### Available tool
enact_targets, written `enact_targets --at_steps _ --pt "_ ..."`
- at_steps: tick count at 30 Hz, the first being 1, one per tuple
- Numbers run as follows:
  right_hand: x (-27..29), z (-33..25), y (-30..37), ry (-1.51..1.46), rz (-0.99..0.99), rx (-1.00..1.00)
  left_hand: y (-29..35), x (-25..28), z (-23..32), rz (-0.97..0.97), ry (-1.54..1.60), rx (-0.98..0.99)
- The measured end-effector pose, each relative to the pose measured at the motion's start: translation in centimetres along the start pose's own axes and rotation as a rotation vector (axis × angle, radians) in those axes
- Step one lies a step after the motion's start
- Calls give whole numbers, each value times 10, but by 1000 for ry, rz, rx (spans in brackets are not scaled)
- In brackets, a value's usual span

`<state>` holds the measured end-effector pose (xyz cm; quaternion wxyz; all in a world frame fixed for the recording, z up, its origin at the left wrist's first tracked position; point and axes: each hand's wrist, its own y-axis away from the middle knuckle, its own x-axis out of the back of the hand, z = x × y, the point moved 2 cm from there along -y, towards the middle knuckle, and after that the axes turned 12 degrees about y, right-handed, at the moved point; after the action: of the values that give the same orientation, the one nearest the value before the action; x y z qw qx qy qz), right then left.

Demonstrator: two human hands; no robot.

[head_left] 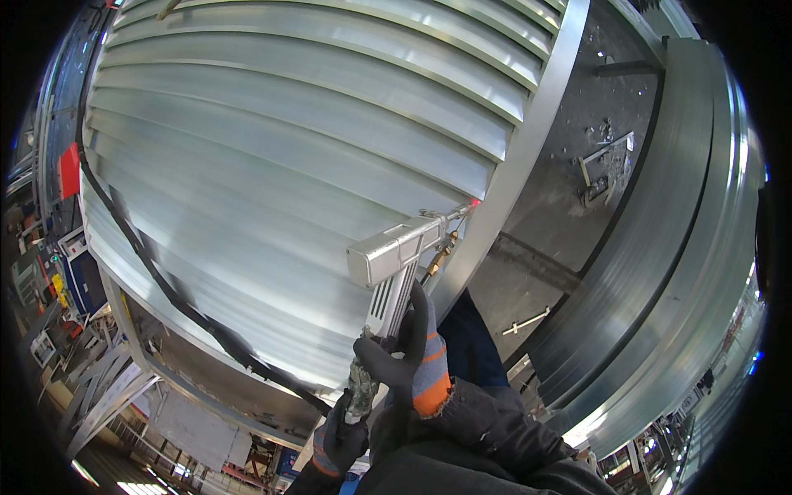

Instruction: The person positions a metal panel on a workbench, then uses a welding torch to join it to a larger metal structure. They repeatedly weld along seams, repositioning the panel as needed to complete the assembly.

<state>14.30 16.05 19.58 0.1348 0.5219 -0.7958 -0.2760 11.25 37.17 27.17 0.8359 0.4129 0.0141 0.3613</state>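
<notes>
A silver handheld laser welding gun (394,257) is in my gloved right hand (419,355), whose fingers wrap round its ribbed grip. The gun's nozzle meets the joint between a slat and the side rail of a large louvred metal panel (272,181). A small red light spot (476,203) shows at the nozzle tip. Below the grip, my gloved left hand (342,439) is closed on the gun's tape-wrapped cable (360,394). Part of the left fingers is hidden. Brass fittings (440,257) run beside the nozzle.
A thick black hose (177,301) trails across the panel's left side toward my hands. Right of the panel lies a stack of long metal profiles (660,247). Scraps and a small metal frame (606,169) lie on the floor between. A red piece (69,172) hangs at the left edge.
</notes>
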Motion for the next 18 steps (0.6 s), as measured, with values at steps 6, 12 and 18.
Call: enact_targets --at_steps 6,12,18 --pt "-2 8 -5 -9 49 -32 -3 -7 -7 12 99 143" --pt "-3 7 -10 -100 75 -96 -13 -8 -5 -16 127 177" --pt "-3 5 -14 -137 98 -148 -17 -4 1 -44 246 190"
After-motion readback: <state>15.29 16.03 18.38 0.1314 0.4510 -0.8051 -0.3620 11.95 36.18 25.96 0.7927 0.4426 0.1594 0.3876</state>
